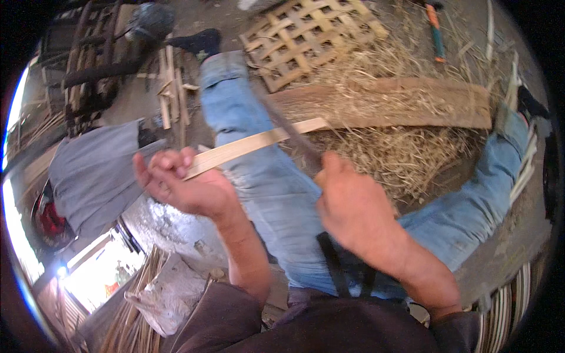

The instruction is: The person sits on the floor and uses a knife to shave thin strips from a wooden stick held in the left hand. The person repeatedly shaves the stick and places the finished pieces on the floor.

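Bamboo strip (253, 146) runs flat & slanted over the person's left thigh, lower end in the left hand (182, 182), upper end reaching toward the plank (412, 103). Left hand closed on the strip, fingers curled round it, thumb sticking up. Blade (288, 126), dark & blurred, crosses the strip near its upper end; can't tell if edge is biting in or just lying on it. Right hand (350, 206) closed round the blade's handle, fist just right of the strip. Both legs in blue jeans (265, 188), spread out w/ shavings (406, 147) piled between them and over the plank. Beyond the plank a woven lattice mat (306, 38) lies on the ground, w/ an orange-and-green handled tool (436, 32) to its right. Grey cloth (94, 170) at left, split sticks (170, 88) above it. More slats (132, 312) near lower left, a crumpled bag (170, 294) beside them.
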A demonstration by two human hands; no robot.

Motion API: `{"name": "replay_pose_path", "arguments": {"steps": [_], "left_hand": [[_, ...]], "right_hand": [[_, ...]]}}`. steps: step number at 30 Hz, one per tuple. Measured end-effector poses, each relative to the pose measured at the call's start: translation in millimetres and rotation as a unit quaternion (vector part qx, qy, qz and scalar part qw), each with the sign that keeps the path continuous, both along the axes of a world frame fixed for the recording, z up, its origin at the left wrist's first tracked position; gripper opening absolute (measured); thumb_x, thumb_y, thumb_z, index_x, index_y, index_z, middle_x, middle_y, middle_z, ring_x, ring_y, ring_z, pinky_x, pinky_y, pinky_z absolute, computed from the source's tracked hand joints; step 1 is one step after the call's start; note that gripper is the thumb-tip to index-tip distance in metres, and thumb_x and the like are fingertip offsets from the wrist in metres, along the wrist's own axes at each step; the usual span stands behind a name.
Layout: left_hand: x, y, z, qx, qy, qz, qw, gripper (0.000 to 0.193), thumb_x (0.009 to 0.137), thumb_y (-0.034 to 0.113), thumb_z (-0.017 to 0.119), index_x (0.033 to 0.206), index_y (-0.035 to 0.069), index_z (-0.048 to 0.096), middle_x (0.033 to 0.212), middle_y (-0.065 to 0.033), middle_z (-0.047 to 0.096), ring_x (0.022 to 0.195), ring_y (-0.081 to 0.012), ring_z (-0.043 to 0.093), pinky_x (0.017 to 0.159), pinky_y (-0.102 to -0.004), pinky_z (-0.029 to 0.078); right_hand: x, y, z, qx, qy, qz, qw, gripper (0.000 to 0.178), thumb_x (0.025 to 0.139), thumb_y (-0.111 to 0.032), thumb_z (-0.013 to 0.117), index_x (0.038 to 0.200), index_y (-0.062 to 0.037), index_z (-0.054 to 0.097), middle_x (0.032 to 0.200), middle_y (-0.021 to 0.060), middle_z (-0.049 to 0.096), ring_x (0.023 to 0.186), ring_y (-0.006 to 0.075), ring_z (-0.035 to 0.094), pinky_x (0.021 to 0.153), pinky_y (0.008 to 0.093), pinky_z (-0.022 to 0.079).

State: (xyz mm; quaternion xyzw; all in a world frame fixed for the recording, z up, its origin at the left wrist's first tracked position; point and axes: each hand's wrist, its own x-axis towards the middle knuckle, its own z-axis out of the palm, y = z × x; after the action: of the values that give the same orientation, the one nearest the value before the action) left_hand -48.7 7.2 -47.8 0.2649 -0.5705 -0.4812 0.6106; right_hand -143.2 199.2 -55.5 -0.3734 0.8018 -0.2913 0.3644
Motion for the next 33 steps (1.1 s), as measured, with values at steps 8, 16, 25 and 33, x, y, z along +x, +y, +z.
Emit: {"name": "replay_pose_path", "arguments": {"steps": [8, 16, 25, 33], "left_hand": [[-7, 17, 9, 0.013, 0.094, -0.077, 0.993, 0.037, 0.100, 0.029, 0.040, 0.129, 0.006, 0.045, 0.077, -0.0015, 0.044, 0.067, -0.0098, 0.041, 0.063, -0.0229, 0.040], [1, 17, 20, 0.039, 0.143, -0.242, 0.959, 0.033, 0.083, 0.006, 0.045, 0.114, 0.009, 0.054, 0.066, 0.0003, 0.038, 0.060, -0.0104, 0.036, 0.059, -0.0248, 0.034], [10, 21, 17, 0.025, 0.127, -0.286, 0.949, 0.031, 0.084, 0.021, 0.055, 0.113, 0.008, 0.054, 0.061, 0.0034, 0.029, 0.056, -0.0090, 0.026, 0.054, -0.0268, 0.021], [10, 33, 25, -0.016, 0.063, -0.307, 0.949, 0.025, 0.086, 0.027, 0.058, 0.086, 0.012, 0.039, 0.055, 0.0026, 0.028, 0.050, -0.0097, 0.023, 0.050, -0.0295, 0.018]], "right_hand": [[5, 12, 107, 0.047, 0.157, 0.041, 0.986, 0.023, 0.084, -0.029, 0.058, 0.088, -0.0079, 0.051, 0.067, 0.0047, 0.055, 0.054, 0.0151, 0.061, 0.038, 0.0293, 0.047], [-8, 28, -31, -0.005, -0.075, -0.042, 0.996, 0.034, 0.080, -0.018, 0.064, 0.100, 0.0046, 0.047, 0.090, 0.0230, 0.063, 0.078, 0.0421, 0.064, 0.069, 0.0472, 0.053], [38, 16, 6, -0.093, -0.229, 0.030, 0.968, 0.042, 0.084, -0.026, 0.064, 0.107, 0.0048, 0.049, 0.085, 0.0268, 0.062, 0.078, 0.0439, 0.064, 0.069, 0.0506, 0.052], [26, 25, -26, -0.067, -0.239, -0.002, 0.969, 0.032, 0.085, -0.017, 0.056, 0.106, 0.0058, 0.050, 0.076, 0.0281, 0.063, 0.074, 0.0461, 0.063, 0.068, 0.0535, 0.051]]}}
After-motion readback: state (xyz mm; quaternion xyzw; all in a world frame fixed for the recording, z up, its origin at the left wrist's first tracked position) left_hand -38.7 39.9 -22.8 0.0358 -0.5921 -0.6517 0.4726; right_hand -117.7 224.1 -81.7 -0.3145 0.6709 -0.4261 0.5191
